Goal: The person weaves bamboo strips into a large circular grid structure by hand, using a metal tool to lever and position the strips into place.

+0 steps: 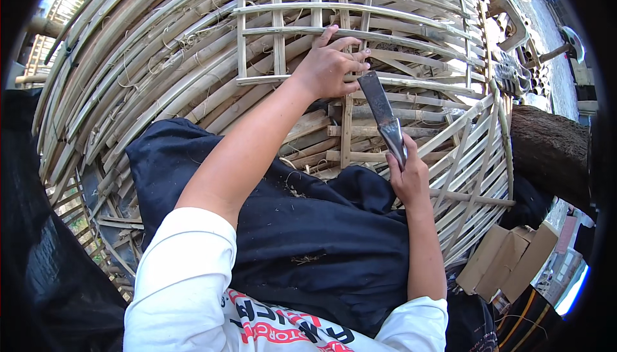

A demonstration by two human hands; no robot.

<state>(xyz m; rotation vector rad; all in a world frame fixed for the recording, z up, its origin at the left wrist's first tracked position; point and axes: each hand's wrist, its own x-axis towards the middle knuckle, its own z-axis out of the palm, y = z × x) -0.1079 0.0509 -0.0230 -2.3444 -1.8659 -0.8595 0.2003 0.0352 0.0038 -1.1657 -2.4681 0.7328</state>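
Note:
My left hand (331, 69) lies over a bamboo lattice (277, 56) of thin crossed slats, its fingers spread and resting against the slats and a long rail. Whether any fingertip hooks behind a slat is hidden. Closed round the handle of a flat, dark metal blade with a squared end, which looks like a knife (378, 102), is my right hand (409, 175). The blade points up and left, and its tip is close to my left fingers. Dark cloth (321, 223) covers my lap below both hands.
Many curved bamboo strips (148, 63) are stacked beneath and left of the lattice. Fanned slats (475, 165) spread at the right. Beyond them lie a thick log (549, 149) and an open cardboard box (508, 259). Black sheeting (51, 243) hangs at the left.

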